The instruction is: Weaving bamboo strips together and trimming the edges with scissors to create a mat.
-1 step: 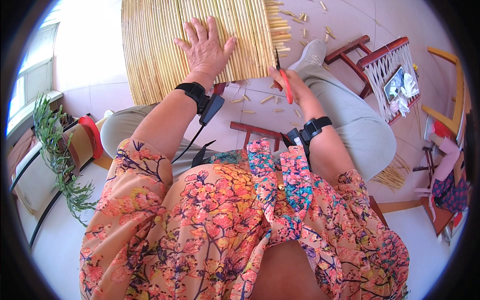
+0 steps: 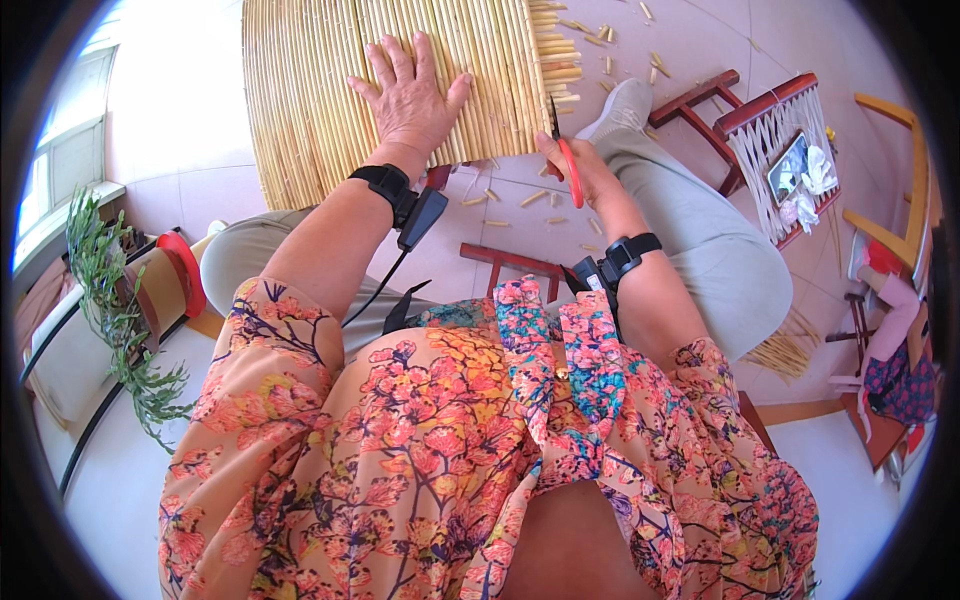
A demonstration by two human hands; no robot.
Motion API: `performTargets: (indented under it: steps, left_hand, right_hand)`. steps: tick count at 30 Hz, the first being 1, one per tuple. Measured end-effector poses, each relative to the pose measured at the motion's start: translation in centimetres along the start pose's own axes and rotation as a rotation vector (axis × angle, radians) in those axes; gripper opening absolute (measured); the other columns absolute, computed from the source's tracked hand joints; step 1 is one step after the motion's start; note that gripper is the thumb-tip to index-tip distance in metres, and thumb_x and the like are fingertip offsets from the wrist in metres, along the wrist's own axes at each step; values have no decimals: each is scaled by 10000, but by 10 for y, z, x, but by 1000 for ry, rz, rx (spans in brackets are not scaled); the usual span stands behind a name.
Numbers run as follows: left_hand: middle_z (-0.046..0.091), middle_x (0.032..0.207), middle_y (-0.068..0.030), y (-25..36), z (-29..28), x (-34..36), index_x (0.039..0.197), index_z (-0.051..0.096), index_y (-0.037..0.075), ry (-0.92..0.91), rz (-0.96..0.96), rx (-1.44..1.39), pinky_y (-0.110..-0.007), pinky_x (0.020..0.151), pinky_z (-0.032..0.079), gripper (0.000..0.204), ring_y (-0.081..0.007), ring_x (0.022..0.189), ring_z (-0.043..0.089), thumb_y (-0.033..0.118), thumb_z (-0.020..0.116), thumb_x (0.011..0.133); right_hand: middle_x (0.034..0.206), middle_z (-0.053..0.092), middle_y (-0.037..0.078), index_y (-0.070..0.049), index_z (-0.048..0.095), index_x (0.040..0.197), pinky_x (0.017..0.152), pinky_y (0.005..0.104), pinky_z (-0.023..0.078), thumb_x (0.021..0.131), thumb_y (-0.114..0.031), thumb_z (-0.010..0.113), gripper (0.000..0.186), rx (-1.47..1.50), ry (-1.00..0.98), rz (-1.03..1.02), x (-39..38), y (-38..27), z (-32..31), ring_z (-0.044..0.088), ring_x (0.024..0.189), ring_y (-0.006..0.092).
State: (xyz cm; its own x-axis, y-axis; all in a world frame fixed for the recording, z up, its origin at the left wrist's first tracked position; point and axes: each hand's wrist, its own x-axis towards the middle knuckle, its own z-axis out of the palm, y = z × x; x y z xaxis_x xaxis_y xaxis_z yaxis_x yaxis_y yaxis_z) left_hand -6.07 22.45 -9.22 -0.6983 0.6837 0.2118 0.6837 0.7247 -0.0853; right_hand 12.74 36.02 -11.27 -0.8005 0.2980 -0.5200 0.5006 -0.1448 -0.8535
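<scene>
A mat of straw-coloured stalks point(image 2: 310, 110), laid side by side, spreads out in front of me. My left hand point(image 2: 412, 105) lies flat on it, with the fingers spread. At the mat's right edge, stalk ends point(image 2: 560, 60) of uneven length stick out. My right hand point(image 2: 597, 178) grips a pair of scissors with red handles point(image 2: 574, 172). Their dark blades point away from me along that edge, near the mat's front right corner. Whether a stalk sits between the blades I cannot tell.
Short cut stalk pieces point(image 2: 534, 198) litter the tiled floor. Beyond my right knee stands a corded folding stool point(image 2: 745, 150) bearing a phone point(image 2: 788, 168) and crumpled tissue point(image 2: 820, 172). A wooden chair point(image 2: 912, 190) is farther right, loose stalks point(image 2: 782, 356) nearer. A green plant point(image 2: 118, 300) hangs left.
</scene>
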Motion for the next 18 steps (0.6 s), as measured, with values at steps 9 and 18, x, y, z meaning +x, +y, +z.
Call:
performTargets:
  steps: [9,18]
  left_hand:
    - [121,1425,-238,1,-2,-2,1392,200,116,11,2,-17,-634,991,2,736,-394,1331,37,582,356,844]
    - [128,1422,-241,1,-3,-3,1391,202,110,4,8,-17,-637,990,12,731,-398,1329,43,576,355,848]
  right_hand:
    - [477,462,17,-6,592,674,407,253,328,754,-526,620,527,34,162,-27,-1,21,13,416,426,95]
    - [469,455,8,18,587,681,355,213,318,756,-445,660,474,256,118,21,-8,18,13,414,378,76]
